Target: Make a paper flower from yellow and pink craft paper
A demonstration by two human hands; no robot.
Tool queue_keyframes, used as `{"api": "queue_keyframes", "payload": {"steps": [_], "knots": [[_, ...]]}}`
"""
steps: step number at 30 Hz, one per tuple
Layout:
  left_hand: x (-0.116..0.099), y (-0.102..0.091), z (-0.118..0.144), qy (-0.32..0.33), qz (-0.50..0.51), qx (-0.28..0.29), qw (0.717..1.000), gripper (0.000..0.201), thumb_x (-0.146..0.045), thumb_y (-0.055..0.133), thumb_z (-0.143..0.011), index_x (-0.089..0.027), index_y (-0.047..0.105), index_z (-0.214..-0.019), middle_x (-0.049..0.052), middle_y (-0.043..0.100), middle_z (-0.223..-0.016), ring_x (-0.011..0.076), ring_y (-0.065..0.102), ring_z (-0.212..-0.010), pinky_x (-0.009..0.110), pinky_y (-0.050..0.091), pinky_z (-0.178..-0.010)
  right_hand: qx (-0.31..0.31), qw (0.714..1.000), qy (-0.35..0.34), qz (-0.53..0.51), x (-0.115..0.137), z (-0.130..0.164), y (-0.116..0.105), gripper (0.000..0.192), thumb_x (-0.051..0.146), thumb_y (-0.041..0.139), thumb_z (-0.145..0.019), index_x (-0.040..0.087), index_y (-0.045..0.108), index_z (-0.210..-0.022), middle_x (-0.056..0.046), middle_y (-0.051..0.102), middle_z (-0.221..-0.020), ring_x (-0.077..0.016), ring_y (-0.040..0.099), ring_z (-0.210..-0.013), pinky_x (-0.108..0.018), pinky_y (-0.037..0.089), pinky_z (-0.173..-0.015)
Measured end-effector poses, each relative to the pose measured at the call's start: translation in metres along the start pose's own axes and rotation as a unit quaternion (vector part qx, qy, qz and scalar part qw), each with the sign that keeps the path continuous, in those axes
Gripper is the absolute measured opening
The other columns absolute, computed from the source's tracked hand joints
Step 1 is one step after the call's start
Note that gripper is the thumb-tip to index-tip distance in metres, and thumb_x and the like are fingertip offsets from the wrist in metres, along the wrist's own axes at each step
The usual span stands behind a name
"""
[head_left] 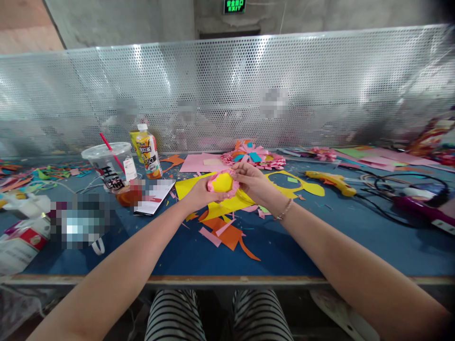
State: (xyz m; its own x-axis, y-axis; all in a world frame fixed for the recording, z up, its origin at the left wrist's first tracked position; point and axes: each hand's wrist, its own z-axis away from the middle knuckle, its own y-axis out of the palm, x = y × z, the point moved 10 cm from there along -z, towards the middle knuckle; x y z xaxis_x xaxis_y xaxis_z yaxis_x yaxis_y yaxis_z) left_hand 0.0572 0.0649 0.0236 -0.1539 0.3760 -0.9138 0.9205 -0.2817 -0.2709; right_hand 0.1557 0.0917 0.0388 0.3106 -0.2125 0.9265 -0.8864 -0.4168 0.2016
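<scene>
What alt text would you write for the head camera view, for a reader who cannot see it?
Both hands, left hand and right hand, hold a yellow paper disc with a pink frill above a blue table strewn with paper scraps. A plastic cup with a red straw stands left; a yellow glue gun lies right.

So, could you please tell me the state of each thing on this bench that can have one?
Yellow paper disc with pink frilled rim: held by both hands above the bench.
Left hand: gripping the disc.
Right hand: pinching the frill.
Clear plastic cup with red straw: upright, lidded.
Yellow juice bottle: upright, capped.
Yellow glue gun: lying flat.
</scene>
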Motion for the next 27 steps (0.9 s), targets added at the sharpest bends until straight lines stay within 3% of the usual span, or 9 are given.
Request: {"api": "queue_keyframes", "payload": {"steps": [2,5,9,15,20,27], "knots": [[-0.017,-0.008,0.002,0.063,-0.090,-0.048,0.993,0.038,-0.036,0.069,-0.061,-0.013,0.059,-0.090,0.005,0.063,-0.079,0.0117,0.055,-0.065,0.026,0.047,-0.062,0.006,1.000,-0.014,-0.024,0.001,-0.002,-0.001,0.025,0.022,0.072,-0.062,0.020,0.054,-0.079,0.005,0.053,-0.069,-0.0049,0.050,-0.061,-0.016,0.042,-0.054],[-0.038,-0.014,0.008,0.152,-0.214,-0.108,0.959,0.029,-0.038,0.064,-0.067,-0.014,0.058,-0.083,0.004,0.062,-0.077,0.0126,0.055,-0.068,0.026,0.045,-0.063,0.027,0.998,-0.030,-0.040,0.003,-0.003,-0.001,0.024,0.021,0.072,-0.063,0.021,0.055,-0.080,0.005,0.053,-0.068,-0.0045,0.050,-0.059,-0.016,0.042,-0.055],[-0.049,-0.014,0.014,0.217,-0.268,-0.138,0.928,0.029,-0.038,0.062,-0.068,-0.016,0.057,-0.085,0.003,0.063,-0.079,0.0129,0.056,-0.070,0.026,0.045,-0.065,0.047,0.996,-0.054,-0.049,0.008,-0.002,0.000,0.024,0.020,0.072,-0.064,0.022,0.055,-0.081,0.006,0.052,-0.067,-0.0050,0.051,-0.059,-0.017,0.044,-0.056],[-0.054,-0.010,0.019,0.248,-0.331,-0.139,0.900,0.036,-0.040,0.065,-0.065,-0.016,0.056,-0.091,0.005,0.064,-0.085,0.0154,0.059,-0.075,0.028,0.047,-0.068,0.047,0.994,-0.081,-0.050,0.015,0.000,0.001,0.021,0.020,0.071,-0.065,0.023,0.054,-0.079,0.006,0.052,-0.068,-0.0048,0.050,-0.060,-0.016,0.045,-0.057],[-0.054,-0.009,0.022,0.255,-0.378,-0.161,0.875,0.026,-0.032,0.059,-0.072,-0.016,0.055,-0.092,0.006,0.065,-0.087,0.0170,0.060,-0.080,0.030,0.047,-0.072,0.042,0.994,-0.090,-0.036,0.017,0.000,0.001,0.024,0.025,0.072,-0.065,0.023,0.053,-0.079,0.006,0.050,-0.066,-0.0052,0.050,-0.058,-0.017,0.045,-0.056],[-0.052,-0.012,0.020,0.250,-0.381,-0.172,0.873,0.015,-0.024,0.055,-0.073,-0.018,0.056,-0.086,0.006,0.063,-0.084,0.0171,0.058,-0.083,0.029,0.045,-0.076,0.042,0.995,-0.092,0.013,0.020,0.004,0.005,0.028,0.033,0.072,-0.063,0.024,0.051,-0.078,0.005,0.051,-0.067,-0.0081,0.051,-0.058,-0.023,0.046,-0.059]]}}
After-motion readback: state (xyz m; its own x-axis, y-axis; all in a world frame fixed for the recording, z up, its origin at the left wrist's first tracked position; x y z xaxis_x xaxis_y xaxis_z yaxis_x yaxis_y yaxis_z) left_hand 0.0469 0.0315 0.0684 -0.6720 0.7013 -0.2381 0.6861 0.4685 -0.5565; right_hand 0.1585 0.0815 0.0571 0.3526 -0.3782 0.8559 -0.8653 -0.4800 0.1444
